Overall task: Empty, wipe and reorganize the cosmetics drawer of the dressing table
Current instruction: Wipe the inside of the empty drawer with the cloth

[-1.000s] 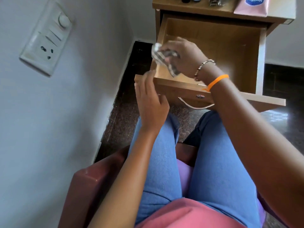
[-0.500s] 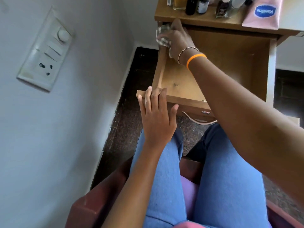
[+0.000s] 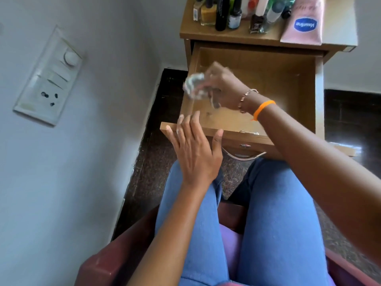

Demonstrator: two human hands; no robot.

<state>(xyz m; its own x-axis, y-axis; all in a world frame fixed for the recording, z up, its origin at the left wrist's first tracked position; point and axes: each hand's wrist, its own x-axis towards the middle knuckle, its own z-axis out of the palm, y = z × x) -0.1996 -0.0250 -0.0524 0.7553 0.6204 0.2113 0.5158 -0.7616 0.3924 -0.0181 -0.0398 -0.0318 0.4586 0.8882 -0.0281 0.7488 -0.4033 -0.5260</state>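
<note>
We see the right hand (image 3: 223, 87) with its grip closed around a crumpled grey-and-white patterned cloth (image 3: 194, 87), the wad sticking out at nine o'clock from the knuckles and blurred in motion against the left inner wall of the open, light-brown wooden drawer (image 3: 288, 79). The drawer's long axis runs twelve to six, its bare floor spreading to three o'clock of the cloth, so we judge the wipe has most of its ground on that side. The left hand (image 3: 193, 149), fingers straight and holding nothing, rests at the drawer's front left corner, at six o'clock from the cloth. At twelve o'clock, bottles and a pink lotion tube (image 3: 304, 19) crowd the wooden worktop (image 3: 226, 35). A white switch plate (image 3: 49, 79) hangs on the wall at nine.
</note>
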